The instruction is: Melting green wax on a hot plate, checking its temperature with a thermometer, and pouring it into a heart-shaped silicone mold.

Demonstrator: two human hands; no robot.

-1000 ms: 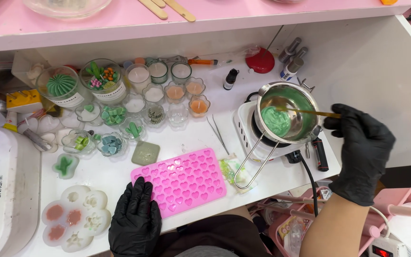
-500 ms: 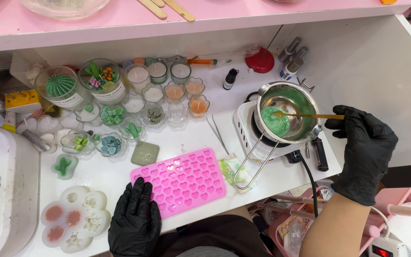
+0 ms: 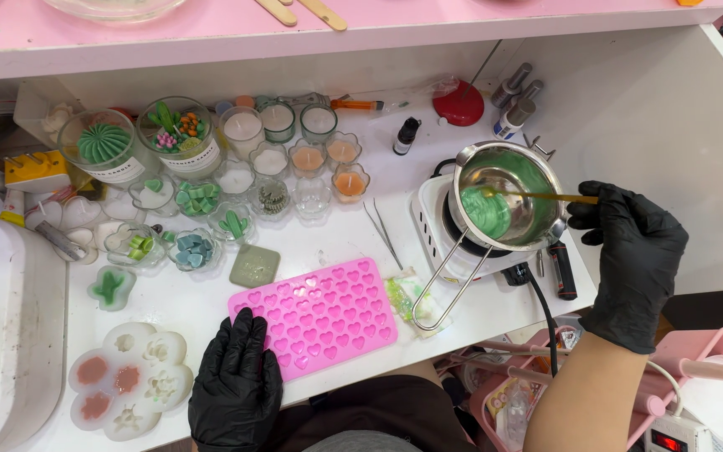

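Observation:
My right hand [image 3: 633, 255], in a black glove, holds a thin wooden stick [image 3: 537, 196] whose tip dips into green melted wax inside a steel melting pot [image 3: 508, 197]. The pot sits on a small white hot plate [image 3: 441, 226] with its wire handle pointing toward me. My left hand [image 3: 234, 385], also gloved in black, rests flat on the near left corner of a pink silicone mould [image 3: 315, 314] with heart-shaped cavities.
Several glass jars and cups of candles with cactus shapes [image 3: 182, 125] crowd the back left. A white flower-shaped mould [image 3: 131, 381] lies at the front left, tweezers [image 3: 382, 230] beside the hot plate, small bottles [image 3: 512, 100] at the back right. A pink shelf [image 3: 378, 25] overhangs.
The stick's tip has shifted within the pot as my right hand moved slightly. My left hand has stayed on the pink mould.

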